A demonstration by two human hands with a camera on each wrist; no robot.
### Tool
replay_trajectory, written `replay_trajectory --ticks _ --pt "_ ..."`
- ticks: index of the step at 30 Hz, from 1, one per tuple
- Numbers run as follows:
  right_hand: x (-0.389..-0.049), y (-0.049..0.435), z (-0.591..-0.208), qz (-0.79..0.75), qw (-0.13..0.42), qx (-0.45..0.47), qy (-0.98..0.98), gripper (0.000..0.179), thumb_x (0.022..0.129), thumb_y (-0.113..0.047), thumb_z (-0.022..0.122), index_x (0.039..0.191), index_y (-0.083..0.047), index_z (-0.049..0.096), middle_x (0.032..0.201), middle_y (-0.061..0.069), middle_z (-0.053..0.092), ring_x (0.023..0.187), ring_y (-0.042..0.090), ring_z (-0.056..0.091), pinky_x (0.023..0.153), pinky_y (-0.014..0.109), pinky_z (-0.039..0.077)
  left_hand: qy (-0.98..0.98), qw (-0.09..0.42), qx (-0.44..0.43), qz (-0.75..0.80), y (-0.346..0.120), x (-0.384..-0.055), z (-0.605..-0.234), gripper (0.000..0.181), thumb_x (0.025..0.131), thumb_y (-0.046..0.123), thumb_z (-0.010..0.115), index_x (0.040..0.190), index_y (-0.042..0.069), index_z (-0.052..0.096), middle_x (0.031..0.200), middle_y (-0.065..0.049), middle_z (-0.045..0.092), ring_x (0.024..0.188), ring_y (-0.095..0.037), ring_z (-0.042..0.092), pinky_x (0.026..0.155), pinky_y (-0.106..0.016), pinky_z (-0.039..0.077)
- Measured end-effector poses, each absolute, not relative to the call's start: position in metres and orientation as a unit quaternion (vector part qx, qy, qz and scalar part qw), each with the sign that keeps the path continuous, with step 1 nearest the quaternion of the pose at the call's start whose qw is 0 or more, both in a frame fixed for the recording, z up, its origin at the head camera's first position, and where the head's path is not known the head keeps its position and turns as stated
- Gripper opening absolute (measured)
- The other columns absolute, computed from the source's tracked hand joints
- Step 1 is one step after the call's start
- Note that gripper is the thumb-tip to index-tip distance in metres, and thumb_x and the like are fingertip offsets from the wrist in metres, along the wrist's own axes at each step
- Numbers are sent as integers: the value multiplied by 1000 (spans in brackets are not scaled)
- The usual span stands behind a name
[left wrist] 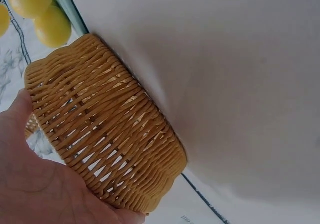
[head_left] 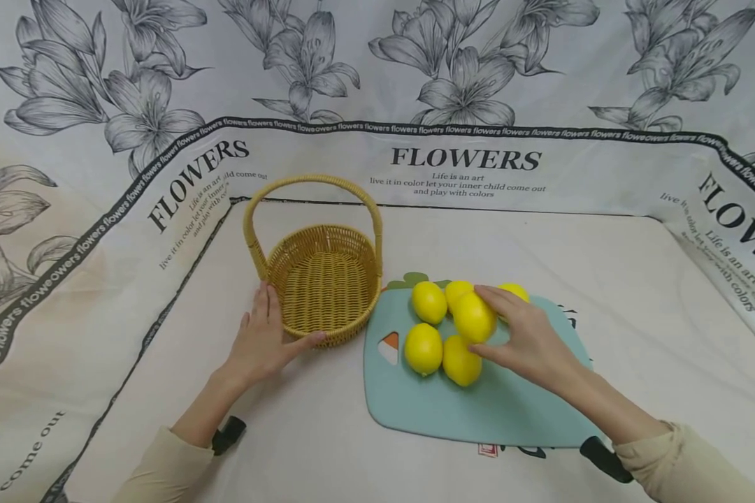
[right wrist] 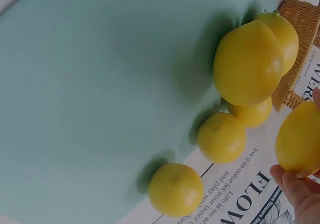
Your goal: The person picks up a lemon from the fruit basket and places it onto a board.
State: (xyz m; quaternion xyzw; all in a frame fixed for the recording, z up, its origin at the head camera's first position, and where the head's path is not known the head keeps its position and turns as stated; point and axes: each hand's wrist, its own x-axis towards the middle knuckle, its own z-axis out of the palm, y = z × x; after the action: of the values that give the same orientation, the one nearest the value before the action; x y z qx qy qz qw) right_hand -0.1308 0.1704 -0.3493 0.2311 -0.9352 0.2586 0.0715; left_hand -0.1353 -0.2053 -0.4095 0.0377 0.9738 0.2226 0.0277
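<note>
A round woven basket (head_left: 329,286) with a tall arched handle stands left of a light-blue cutting board (head_left: 409,412). My left hand (head_left: 261,342) rests against its near left side, fingers straight and thumb stretched along the front rim; the left wrist view shows the palm beside the weave (left wrist: 107,129). Above the board, my right hand (head_left: 528,335) holds a yellow lemon (head_left: 475,318) between thumb and fingers. Several other lemons (head_left: 423,348) lie on the board below, partly covered by the held one. In the right wrist view, the held lemon (right wrist: 300,139) is at the right edge.
White cloth with printed flowers and lettering (head_left: 465,159) covers the table and rises behind it. A cut-out handle hole (head_left: 389,347) shows near the board's left edge. Green printed leaves (head_left: 415,279) peek out behind the board, close to the basket.
</note>
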Motion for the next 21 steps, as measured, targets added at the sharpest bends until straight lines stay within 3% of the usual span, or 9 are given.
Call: replay_trajectory --ticks 14,21 --pt "-121 195 -366 264 99 208 -937 78 68 -9 85 135 8 49 135 27 53 120 44 52 95 58 45 975 32 37 219 -206 -136 -409 120 84 71 52 148 -11 -8 158 -27 -14 148 -42 -4 115 -63 10" --pt "-118 206 -377 253 66 178 -949 81 68 -11 86 136 8 46 136 29 50 119 46 51 94 60 45 974 36 36 220 -207 -139 -411 121 83 72 51 148 -9 -10 157 -26 -15 147 -42 -5 115 -63 8"
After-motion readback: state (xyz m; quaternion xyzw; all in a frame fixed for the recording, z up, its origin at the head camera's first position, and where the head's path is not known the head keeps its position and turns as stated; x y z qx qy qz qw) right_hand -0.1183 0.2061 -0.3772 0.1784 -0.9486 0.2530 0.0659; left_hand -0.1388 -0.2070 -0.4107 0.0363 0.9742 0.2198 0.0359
